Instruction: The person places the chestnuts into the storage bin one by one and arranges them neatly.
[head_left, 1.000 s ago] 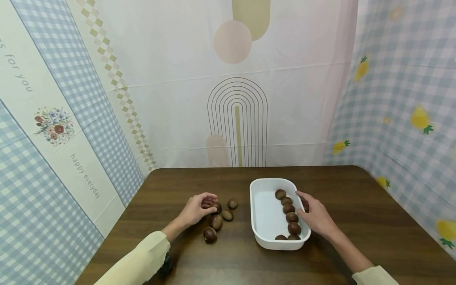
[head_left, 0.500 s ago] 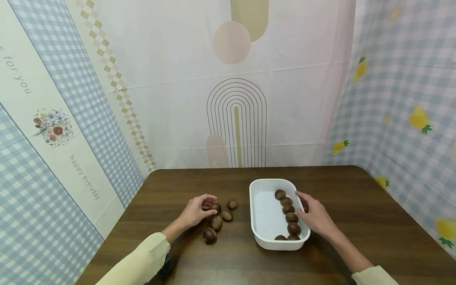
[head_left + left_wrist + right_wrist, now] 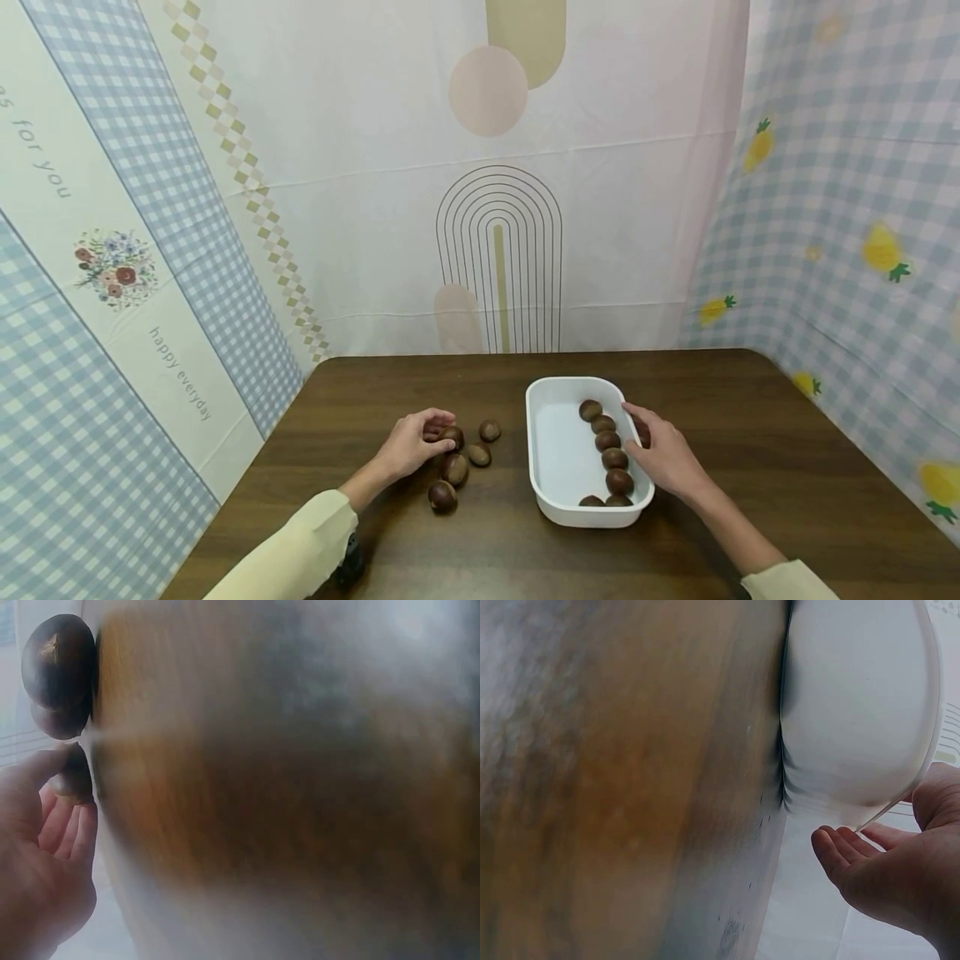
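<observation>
Chestnuts lie in a loose group left of the table's middle in the head view. My left hand (image 3: 414, 442) curls its thumb and fingers round the farthest-left chestnut (image 3: 452, 437), which rests at table height. In the left wrist view that chestnut (image 3: 73, 778) shows between thumb and fingers, partly hidden. Nearby are a mottled chestnut (image 3: 455, 469), a darker one (image 3: 442, 497) and two smaller ones. To the right stands a white rectangular box (image 3: 566, 450). My right hand (image 3: 663, 454) grips its right rim, fingers against the outside wall in the right wrist view.
Several chestnuts (image 3: 614, 458) form a line along the box's right side, with more at its near end partly hidden by the wall. The brown wooden table (image 3: 480, 550) ends at a patterned cloth backdrop (image 3: 360, 250). Checked cloth (image 3: 847, 250) hangs on the right.
Almost nothing differs. The chestnut at my left hand has shifted very slightly left; the box and my right hand stay in place.
</observation>
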Demonstrator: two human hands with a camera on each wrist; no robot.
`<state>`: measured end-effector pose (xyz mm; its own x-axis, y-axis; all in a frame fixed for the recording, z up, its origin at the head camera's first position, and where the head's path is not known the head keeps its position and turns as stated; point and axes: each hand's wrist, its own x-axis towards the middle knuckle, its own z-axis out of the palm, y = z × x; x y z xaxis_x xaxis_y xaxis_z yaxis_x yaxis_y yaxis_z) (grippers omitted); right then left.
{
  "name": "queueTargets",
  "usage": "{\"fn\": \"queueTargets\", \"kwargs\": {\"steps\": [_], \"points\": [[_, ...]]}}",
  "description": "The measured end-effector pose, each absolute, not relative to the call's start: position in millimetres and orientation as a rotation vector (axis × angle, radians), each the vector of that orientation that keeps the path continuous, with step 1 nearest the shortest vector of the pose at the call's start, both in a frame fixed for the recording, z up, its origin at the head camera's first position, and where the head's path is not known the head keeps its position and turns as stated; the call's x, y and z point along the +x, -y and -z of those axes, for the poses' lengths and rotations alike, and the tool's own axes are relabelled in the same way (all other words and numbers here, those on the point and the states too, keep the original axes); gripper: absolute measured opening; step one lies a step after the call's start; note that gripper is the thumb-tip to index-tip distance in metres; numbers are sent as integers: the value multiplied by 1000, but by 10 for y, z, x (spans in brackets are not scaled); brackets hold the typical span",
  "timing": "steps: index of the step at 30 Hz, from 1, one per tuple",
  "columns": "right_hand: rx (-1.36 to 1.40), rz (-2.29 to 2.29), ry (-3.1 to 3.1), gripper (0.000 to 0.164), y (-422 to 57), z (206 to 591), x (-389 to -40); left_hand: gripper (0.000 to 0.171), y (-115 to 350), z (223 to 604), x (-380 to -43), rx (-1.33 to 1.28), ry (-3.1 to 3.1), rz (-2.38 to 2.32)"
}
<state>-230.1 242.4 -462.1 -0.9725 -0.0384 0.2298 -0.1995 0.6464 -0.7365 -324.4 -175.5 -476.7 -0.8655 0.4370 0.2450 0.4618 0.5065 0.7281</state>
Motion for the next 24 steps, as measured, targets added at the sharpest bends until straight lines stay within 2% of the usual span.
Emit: {"fn": "queueTargets", "kwargs": {"steps": [14,24], "points": [[219,-1228,2641,60,-2429,4609,-2303,41,1600,4489,-3326,-804,2616,1389],[197,-1239,2668,60,-2421,4611,-2290,41,1313,4276,-3340,-945,2586,1427]]}}
